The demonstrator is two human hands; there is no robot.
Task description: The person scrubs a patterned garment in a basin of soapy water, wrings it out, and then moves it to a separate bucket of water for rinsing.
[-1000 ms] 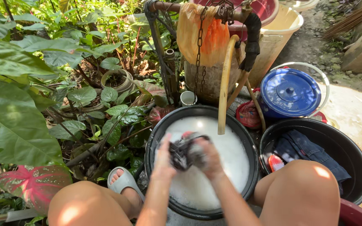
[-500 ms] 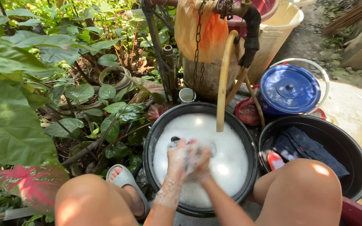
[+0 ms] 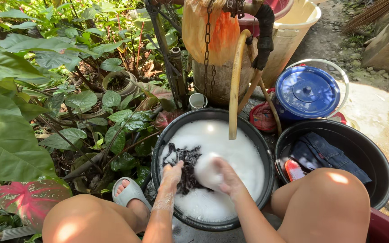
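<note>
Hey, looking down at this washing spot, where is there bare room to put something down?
Bare concrete lies right of the blue lidded bucket, beyond the black tub of denim. Elsewhere it is crowded: both hands, left hand and right hand, work the dark cloth in the sudsy basin; plants fill the left.

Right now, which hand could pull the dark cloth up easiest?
Probably the left hand: it already rests on the dark cloth in the black tub. The right hand is buried in foam.

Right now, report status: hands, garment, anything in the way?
Left hand and right hand both grip dark garment in sudsy black basin. Yellow hose hangs just ahead, apart.
</note>
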